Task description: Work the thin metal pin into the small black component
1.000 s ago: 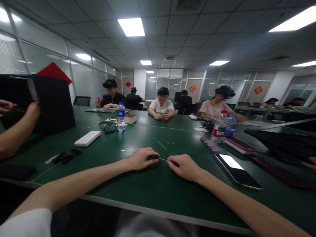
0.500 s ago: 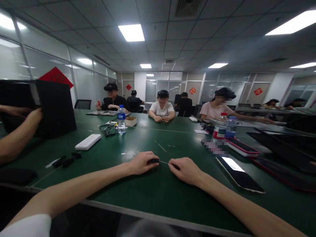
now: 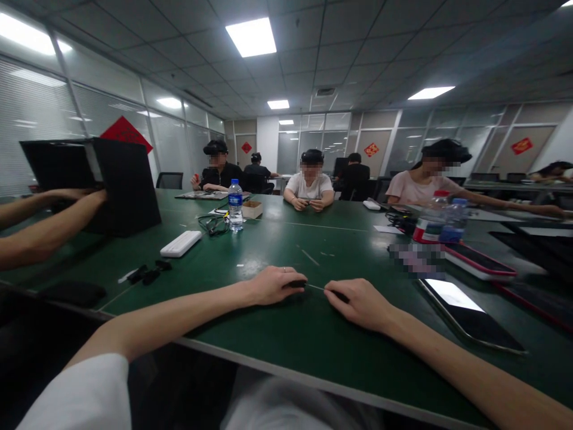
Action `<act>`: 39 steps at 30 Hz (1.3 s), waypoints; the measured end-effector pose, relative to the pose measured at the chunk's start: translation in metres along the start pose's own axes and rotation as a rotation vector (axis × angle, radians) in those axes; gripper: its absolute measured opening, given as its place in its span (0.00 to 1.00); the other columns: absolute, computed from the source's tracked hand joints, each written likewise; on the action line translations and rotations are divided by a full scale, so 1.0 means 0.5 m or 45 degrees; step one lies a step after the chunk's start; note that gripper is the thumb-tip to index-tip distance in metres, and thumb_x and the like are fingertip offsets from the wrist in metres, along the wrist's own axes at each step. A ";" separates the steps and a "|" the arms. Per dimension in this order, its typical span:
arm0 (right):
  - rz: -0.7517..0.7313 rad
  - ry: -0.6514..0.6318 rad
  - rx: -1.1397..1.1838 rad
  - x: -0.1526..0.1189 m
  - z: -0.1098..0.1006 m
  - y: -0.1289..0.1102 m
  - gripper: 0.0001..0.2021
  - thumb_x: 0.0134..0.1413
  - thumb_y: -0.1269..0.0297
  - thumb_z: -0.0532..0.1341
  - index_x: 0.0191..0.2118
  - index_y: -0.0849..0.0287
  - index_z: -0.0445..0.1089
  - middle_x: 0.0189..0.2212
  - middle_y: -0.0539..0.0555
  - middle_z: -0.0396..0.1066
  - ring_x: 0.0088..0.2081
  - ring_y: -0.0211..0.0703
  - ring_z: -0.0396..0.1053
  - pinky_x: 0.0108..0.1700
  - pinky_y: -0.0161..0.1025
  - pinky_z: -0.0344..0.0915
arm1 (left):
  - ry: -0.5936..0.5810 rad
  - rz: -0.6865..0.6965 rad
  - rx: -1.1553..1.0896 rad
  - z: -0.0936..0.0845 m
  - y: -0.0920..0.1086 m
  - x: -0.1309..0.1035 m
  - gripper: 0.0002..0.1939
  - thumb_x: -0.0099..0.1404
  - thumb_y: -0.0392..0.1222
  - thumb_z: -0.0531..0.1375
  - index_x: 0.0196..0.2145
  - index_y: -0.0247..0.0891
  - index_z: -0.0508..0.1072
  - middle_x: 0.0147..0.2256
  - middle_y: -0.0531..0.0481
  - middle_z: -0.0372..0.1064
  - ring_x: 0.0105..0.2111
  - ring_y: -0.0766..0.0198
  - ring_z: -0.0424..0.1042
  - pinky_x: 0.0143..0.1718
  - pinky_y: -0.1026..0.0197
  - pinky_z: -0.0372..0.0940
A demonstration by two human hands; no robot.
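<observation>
Just left of centre, my left hand (image 3: 274, 285) rests on the green table (image 3: 268, 340), its fingers closed around a small black object (image 3: 298, 284) of unclear kind. My right hand (image 3: 362, 304) is closed on what looks like a small screwdriver (image 3: 316, 288). Its dark handle is mostly covered by the palm. The thin light shaft points left, spanning the narrow gap between my hands up to the black object. Whether the tip sits in the object or only touches it is too small to tell.
To the right lie a phone (image 3: 470, 316) and bottles (image 3: 432, 221). A white power strip (image 3: 181, 243), black pieces (image 3: 150, 273) and a water bottle (image 3: 235, 206) stand leftward. Another person's arms (image 3: 58, 230) reach into a black box (image 3: 128, 185). Several people sit opposite.
The whole view has shifted, so everything appears further right. My hands keep the same hold and nearly the same spacing. The other person's arms at the left show more fully.
</observation>
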State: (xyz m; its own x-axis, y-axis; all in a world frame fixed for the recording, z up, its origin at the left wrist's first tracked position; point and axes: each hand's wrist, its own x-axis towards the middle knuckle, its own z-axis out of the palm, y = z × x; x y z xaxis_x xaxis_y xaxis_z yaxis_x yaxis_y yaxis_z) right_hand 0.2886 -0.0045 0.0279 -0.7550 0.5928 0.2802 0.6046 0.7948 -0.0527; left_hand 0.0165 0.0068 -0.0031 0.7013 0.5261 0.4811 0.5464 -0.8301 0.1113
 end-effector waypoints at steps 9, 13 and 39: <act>-0.208 0.102 0.116 0.000 -0.001 -0.027 0.15 0.68 0.61 0.51 0.40 0.60 0.73 0.31 0.53 0.76 0.30 0.39 0.71 0.35 0.34 0.61 | -0.040 -0.039 -0.135 0.004 0.008 0.006 0.15 0.72 0.44 0.58 0.53 0.36 0.72 0.45 0.44 0.76 0.43 0.60 0.77 0.45 0.62 0.68; -0.214 0.103 0.085 0.005 0.002 -0.038 0.14 0.67 0.61 0.52 0.40 0.59 0.73 0.30 0.53 0.75 0.29 0.39 0.71 0.34 0.34 0.60 | -0.024 -0.114 -0.136 0.008 0.007 0.008 0.15 0.72 0.43 0.58 0.53 0.36 0.72 0.45 0.44 0.77 0.43 0.59 0.77 0.44 0.63 0.68; 0.099 -0.002 -0.104 0.007 -0.007 -0.022 0.15 0.67 0.59 0.52 0.37 0.56 0.75 0.28 0.53 0.76 0.28 0.40 0.70 0.33 0.35 0.58 | -0.055 -0.127 0.010 0.010 0.006 0.002 0.16 0.73 0.47 0.57 0.53 0.37 0.71 0.46 0.44 0.76 0.44 0.58 0.77 0.45 0.61 0.69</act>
State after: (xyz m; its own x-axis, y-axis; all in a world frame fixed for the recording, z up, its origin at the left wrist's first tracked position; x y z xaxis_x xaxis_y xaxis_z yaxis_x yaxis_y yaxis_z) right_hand 0.2801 -0.0115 0.0328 -0.7056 0.6523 0.2769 0.6798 0.7334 0.0044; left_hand 0.0212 0.0057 -0.0067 0.6622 0.6138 0.4299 0.6179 -0.7718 0.1501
